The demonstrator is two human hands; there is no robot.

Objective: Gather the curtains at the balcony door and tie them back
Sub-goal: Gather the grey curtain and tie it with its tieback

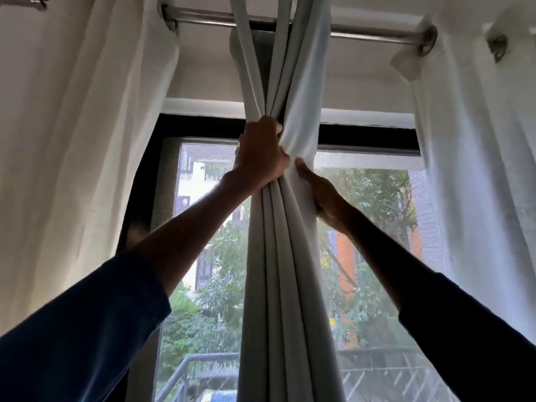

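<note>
A grey curtain [278, 256] hangs bunched in the middle of the balcony door, from the metal rod [374, 33] down past the frame's bottom. My left hand [261, 153] is clenched around the bunch high up, squeezing its folds together. My right hand [322, 195] presses against the bunch's right side just below, fingers gripping a pale outer fold [301, 134]. Both arms reach upward in dark blue sleeves. No tie-back is visible.
White sheer curtains hang at the left [87, 140] and right [487, 169] on the same rod. Behind the bunch is the black-framed door [368, 134] with a mesh screen. A balcony railing [377, 369], trees and buildings show outside.
</note>
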